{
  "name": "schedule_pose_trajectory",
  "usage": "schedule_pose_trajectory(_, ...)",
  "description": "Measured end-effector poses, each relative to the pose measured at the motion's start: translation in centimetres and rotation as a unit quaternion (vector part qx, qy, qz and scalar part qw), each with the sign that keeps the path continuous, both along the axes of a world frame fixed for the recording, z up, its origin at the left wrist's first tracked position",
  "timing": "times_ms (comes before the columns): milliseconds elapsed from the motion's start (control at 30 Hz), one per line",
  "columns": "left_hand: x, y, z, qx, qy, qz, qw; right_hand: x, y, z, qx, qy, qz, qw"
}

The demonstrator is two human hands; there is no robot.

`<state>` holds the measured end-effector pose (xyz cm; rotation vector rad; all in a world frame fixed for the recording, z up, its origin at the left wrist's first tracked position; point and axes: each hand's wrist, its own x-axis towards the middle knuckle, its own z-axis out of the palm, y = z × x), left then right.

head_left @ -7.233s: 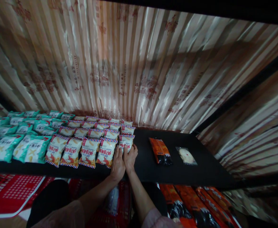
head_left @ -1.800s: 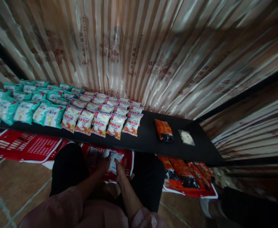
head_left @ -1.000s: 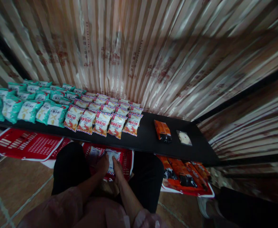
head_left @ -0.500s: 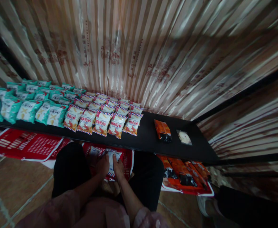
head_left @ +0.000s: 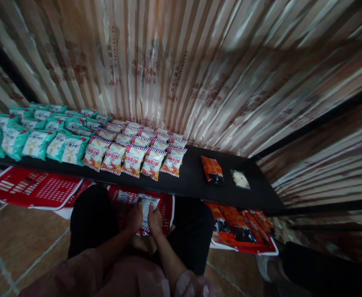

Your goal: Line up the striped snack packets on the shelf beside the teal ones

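Observation:
Between my knees, my left hand and my right hand grip a white snack bag with a red-and-blue striped edge, one hand on each side. My thumbs lie on its upper face, and my other fingers are hidden. The bag is over a red basket below the shelf edge. Another pale packet lies in that basket, left of my hands. On the black shelf stand rows of white, red and orange snack bags with the same striped edges.
Teal-and-white snack bags fill the shelf's left part. An orange packet and a small clear packet lie at its right. Below are a red basket and another holding orange packets. Another person's dark leg is at lower right.
The bag and both hands stay in nearly the same spot between my knees. My thumbs have shifted slightly on the bag, and its top edge has tilted a little.

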<state>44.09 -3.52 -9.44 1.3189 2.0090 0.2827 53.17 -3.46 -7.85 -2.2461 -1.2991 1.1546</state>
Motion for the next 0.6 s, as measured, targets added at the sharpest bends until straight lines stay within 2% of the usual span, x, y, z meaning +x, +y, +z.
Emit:
schedule_pose_trajectory(167,-0.1,-0.3,-0.5,0.083,0.001,0.005,0.997,-0.1,0.0,0.3,-0.017,-0.013,0.01,1.0)
schedule_pose_trajectory(367,-0.2,-0.5,-1.8,0.217,-0.024,-0.036,0.975,-0.1,0.3,0.6,-0.032,-0.027,0.015,0.999)
schedule_pose_trajectory(467,-0.1,-0.6,-2.3,0.219,-0.063,-0.059,0.972,0.0,0.3,0.4,-0.026,-0.021,0.001,0.999)
schedule_pose_trajectory(600,0.2,-1.0,-2.7,0.18,-0.082,-0.078,0.977,0.3,0.1,-0.2,0.006,-0.024,-0.009,1.0)
